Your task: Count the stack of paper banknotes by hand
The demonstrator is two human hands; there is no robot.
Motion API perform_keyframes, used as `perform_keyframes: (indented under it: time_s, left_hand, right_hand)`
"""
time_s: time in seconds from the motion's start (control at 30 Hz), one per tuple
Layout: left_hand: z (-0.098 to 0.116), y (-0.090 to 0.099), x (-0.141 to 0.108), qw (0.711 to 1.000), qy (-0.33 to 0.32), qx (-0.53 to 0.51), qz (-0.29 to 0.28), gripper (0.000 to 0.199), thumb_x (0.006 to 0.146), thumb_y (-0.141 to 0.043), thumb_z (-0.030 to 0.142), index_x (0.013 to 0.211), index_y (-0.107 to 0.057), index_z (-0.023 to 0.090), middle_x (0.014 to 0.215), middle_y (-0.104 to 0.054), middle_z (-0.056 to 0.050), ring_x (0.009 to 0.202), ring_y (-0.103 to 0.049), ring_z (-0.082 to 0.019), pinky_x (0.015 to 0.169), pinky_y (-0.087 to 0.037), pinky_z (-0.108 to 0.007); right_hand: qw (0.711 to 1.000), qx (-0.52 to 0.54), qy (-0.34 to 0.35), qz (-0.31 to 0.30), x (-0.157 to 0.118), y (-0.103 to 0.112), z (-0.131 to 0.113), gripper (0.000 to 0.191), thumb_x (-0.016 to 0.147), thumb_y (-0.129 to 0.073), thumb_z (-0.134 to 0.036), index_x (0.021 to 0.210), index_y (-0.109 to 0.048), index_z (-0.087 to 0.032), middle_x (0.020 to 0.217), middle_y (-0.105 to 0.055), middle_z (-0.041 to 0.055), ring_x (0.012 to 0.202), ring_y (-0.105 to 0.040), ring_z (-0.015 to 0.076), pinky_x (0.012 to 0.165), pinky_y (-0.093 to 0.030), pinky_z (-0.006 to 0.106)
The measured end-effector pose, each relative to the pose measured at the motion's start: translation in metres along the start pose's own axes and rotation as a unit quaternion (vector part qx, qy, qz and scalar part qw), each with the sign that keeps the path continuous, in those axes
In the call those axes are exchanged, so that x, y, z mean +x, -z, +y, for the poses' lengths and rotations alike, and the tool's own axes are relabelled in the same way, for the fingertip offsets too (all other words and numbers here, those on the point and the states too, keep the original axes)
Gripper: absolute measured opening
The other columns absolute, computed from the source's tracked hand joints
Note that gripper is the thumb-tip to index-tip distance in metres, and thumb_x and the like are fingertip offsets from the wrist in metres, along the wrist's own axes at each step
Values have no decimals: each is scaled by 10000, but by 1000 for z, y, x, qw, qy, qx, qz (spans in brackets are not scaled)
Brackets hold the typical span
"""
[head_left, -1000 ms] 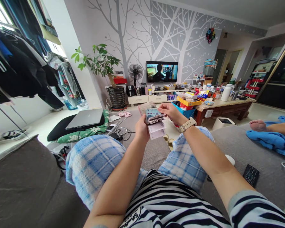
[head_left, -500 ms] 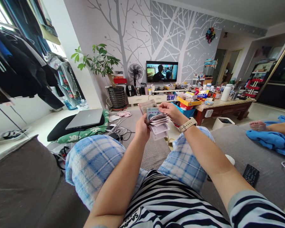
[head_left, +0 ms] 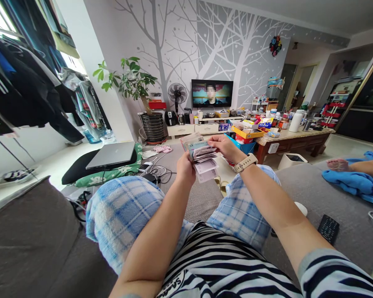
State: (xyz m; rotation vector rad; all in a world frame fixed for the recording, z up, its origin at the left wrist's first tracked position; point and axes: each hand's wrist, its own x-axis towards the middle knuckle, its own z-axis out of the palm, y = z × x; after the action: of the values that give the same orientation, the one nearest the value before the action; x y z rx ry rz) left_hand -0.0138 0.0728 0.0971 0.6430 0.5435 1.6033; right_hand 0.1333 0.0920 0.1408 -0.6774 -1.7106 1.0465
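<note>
A folded, fanned bundle of banknotes (head_left: pixel 205 155) is in front of me, above the gap between my knees. My left hand (head_left: pixel 185 169) is closed around its left end. A bluish-green note lies at the top of the bundle, and paler notes hang below in layers. With thumb and fingers together, my right hand (head_left: pixel 223 145) pinches the upper right edge of the greenish note. A beige-strapped watch (head_left: pixel 246 162) is on my right wrist. The fingertips behind the bundle are hidden.
On the left, a grey laptop (head_left: pixel 112 156) rests on a cushion beside tangled cables (head_left: pixel 161 171). To my right lie a black remote control (head_left: pixel 328 229) and a blue cloth (head_left: pixel 357 182) under another person's leg. A cluttered table (head_left: pixel 298 135) stands ahead right.
The greenish note's top edge has tipped and shifted slightly left, and the bundle looks flatter. My right hand has moved a little left with it. The television picture has changed.
</note>
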Motion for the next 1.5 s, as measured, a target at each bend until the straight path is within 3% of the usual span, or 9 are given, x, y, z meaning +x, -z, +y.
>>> perform_keyframes:
  time_s: [0.6, 0.87, 1.2, 1.5]
  left_hand:
    - [-5, 8, 7, 999, -25, 36, -25, 197, 595, -648, 239, 765, -634, 139, 706, -680, -45, 768, -659, -230, 728, -523, -345]
    - [-5, 8, 5, 998, -44, 48, 0, 200, 611, -677, 274, 761, -628, 152, 675, -657, -18, 719, -639, -193, 750, -515, -335]
    - [-4, 8, 4, 999, -33, 29, -9, 209, 616, -660, 230, 803, -620, 147, 715, -674, -39, 824, -665, -237, 759, -502, -344]
    - [-2, 6, -1, 998, -33, 52, -16, 290, 593, -673, 175, 882, -641, 156, 776, -692, -50, 843, -671, -247, 750, -517, -355]
  right_hand:
    - [1000, 11, -4, 13, -3, -3, -7, 237, 645, -702, -347, 692, -578, -150, 623, -518, -32, 561, -430, 79, 546, -350, 234]
    - [1000, 3, 0, -3, -3, -3, -6, 233, 659, -706, -342, 697, -597, -140, 607, -522, -30, 553, -425, 82, 548, -334, 240]
    - [999, -13, 0, -46, -1, 2, 0, 341, 767, -613, -478, 726, -612, -140, 550, -591, 15, 475, -407, 84, 486, -282, 239]
    - [991, -116, -10, 66, 4, 3, 8, 415, 676, -694, -529, 615, -522, -157, 516, -476, -42, 461, -356, 64, 463, -262, 231]
